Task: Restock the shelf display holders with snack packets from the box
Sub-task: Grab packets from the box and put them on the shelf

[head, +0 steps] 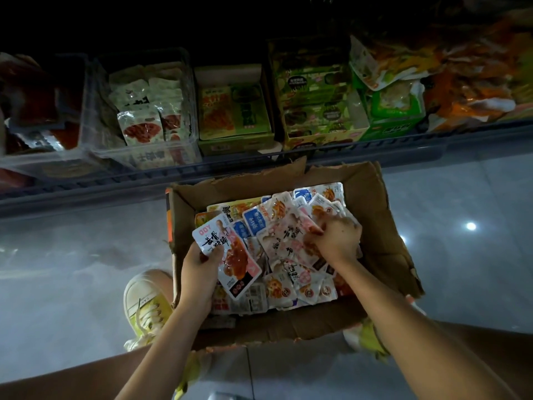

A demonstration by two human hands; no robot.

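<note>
Left hand grips a white packet, long axis 11-to-5 o'clock. Right hand clutches loose packets in the box. Clear holder lies at 11 o'clock, nearer the left hand.

On my feed, left hand and right hand are bare. Lime-yellow canvas sneakers, white toe caps: left shoe at eight o'clock with pale laces, right shoe at five, partly visible.
</note>
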